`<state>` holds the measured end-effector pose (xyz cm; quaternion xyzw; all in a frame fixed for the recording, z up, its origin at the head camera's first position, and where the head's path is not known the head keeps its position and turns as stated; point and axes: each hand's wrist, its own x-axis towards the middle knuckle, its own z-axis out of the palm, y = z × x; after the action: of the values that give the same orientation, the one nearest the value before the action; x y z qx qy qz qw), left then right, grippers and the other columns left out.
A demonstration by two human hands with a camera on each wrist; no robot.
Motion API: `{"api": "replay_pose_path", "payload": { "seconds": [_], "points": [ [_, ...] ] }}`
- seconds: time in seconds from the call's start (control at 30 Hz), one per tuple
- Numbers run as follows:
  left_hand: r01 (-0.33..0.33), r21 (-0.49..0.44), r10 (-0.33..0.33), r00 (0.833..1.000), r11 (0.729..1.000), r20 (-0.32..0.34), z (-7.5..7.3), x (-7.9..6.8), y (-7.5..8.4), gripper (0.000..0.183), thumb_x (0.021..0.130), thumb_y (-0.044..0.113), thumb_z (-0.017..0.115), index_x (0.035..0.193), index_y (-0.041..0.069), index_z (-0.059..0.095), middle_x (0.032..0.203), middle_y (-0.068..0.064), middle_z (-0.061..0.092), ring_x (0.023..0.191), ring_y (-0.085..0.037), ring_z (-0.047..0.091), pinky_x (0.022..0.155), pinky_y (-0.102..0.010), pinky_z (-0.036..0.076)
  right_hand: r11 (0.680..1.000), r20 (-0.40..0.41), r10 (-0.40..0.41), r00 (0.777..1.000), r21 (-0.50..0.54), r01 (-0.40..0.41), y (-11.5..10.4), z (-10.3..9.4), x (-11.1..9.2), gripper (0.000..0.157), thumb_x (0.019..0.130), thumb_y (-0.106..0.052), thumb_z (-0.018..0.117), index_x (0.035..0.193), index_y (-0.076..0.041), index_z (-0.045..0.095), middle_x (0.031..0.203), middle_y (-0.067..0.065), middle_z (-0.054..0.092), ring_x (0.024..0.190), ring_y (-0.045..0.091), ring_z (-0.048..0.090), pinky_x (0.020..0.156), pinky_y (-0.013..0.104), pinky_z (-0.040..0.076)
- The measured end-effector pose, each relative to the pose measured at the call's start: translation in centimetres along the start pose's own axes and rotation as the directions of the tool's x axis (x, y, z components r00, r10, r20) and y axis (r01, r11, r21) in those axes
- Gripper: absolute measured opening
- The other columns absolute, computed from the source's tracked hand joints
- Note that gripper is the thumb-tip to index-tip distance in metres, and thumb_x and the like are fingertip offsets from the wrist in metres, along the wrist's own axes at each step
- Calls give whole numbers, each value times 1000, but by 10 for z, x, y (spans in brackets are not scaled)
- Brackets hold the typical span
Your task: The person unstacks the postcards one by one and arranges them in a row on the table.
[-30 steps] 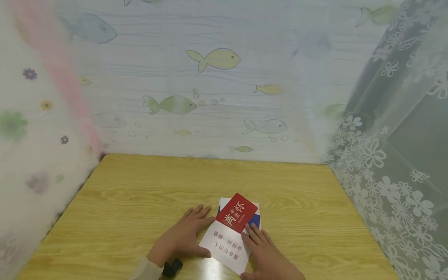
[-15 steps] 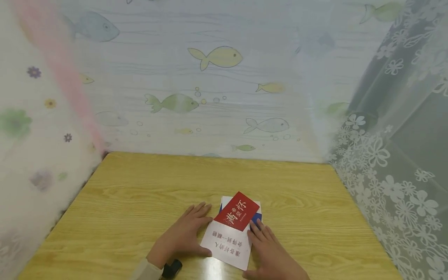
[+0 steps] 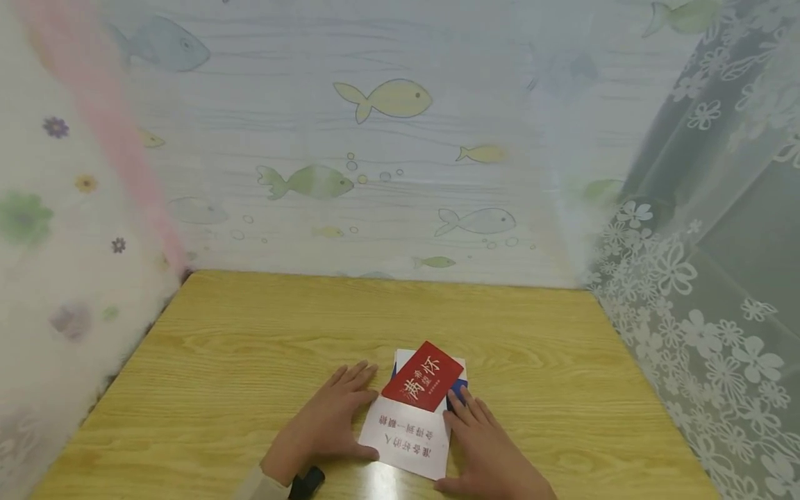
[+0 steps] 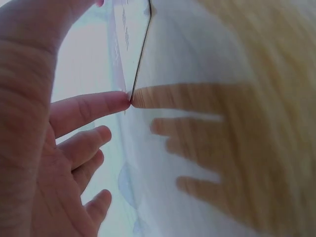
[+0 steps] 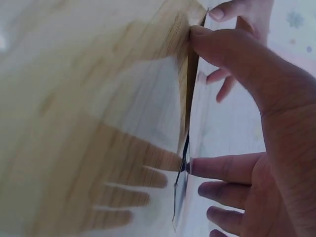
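Note:
In the head view a white card (image 3: 406, 441) with printed Chinese characters lies nearest the person, its far edge overlapping a red card (image 3: 425, 378) set at a slant. Under the red one, part of a blue and white card (image 3: 459, 392) shows. My left hand (image 3: 325, 420) lies along the left side of the white card, index fingertip and thumb at its edge. On the opposite side my right hand (image 3: 487, 444) rests with fingers extended, index fingertip at the edge and thumb by the near right corner. Both wrist views show an index fingertip (image 4: 121, 100) touching card edges.
The cards lie on a wood-grain table (image 3: 281, 312). A fish-patterned curtain (image 3: 387, 153) hangs behind it, with a flowered cloth (image 3: 69, 229) at left and lace (image 3: 694, 333) at right. A black strap (image 3: 306, 481) sits at the left wrist.
The white card has turned slightly, its near right corner shifting right and away from the person. My right hand has moved slightly right along with it; the left hand stays nearly in place.

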<state>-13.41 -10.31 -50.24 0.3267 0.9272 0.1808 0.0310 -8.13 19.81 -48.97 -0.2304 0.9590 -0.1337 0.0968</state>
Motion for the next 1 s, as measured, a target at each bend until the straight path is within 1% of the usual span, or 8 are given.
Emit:
{"api": "replay_pose_path", "payload": {
  "seconds": [0.13,0.3,0.47,0.6,0.67,0.77,0.9,1.0],
  "points": [
    [6,-18,-6,1000,1000,15,-1,-4,-3,96,64,72,82,138,13,64,162,-13,39,154,-33,27,126,-52,22,1000,-37,-31,999,2,31,4,-1,0,95,73,-76,73,141,-12,57,162,16,38,154,40,23,120,61,29],
    [16,-54,-14,999,998,36,0,-8,-6,102,64,75,81,143,15,60,163,-13,38,154,-33,27,126,-52,22,998,-55,-29,998,59,32,8,-2,-2,95,72,-80,72,142,-18,55,163,9,38,155,36,22,122,59,28],
    [2,-89,1,1000,996,29,-1,-9,-6,98,63,70,83,141,16,61,163,-13,37,154,-34,26,126,-53,22,996,-97,-30,995,78,37,10,-4,-3,93,70,-76,75,140,-18,56,163,6,39,154,34,25,119,58,33],
    [-20,-93,20,1000,995,10,0,-8,-7,94,63,64,85,140,16,62,163,-10,38,154,-31,26,126,-52,21,995,-163,-71,984,56,81,12,-6,-1,90,69,-76,76,135,-18,58,161,6,42,153,33,29,119,56,35],
    [-39,-89,38,999,995,-14,1,-7,-7,94,63,60,85,141,15,61,164,-8,37,155,-29,25,127,-50,20,995,-195,-82,977,46,93,14,-6,-1,90,69,-76,77,134,-18,59,161,6,42,152,33,31,119,55,36],
    [-87,-61,82,993,994,-79,1,-6,-9,93,63,57,84,142,14,60,165,-6,35,155,-26,25,127,-47,19,995,-238,-85,968,39,97,16,-7,0,92,67,-77,77,134,-16,59,160,8,43,151,35,33,117,57,38],
    [-151,-34,143,973,988,-179,0,-4,-11,93,62,55,85,140,12,60,165,-5,34,154,-28,28,126,-43,18,995,-295,-89,951,25,101,21,-8,2,95,64,-73,82,135,-14,60,158,12,46,149,39,35,116,59,38],
    [-192,-46,176,955,980,-238,-2,-4,-12,94,60,53,87,139,10,60,165,-4,33,152,-31,32,125,-45,18,994,-326,-100,940,1,106,24,-9,2,95,61,-70,86,133,-13,60,157,13,46,149,39,35,117,57,36]
  ]
}}
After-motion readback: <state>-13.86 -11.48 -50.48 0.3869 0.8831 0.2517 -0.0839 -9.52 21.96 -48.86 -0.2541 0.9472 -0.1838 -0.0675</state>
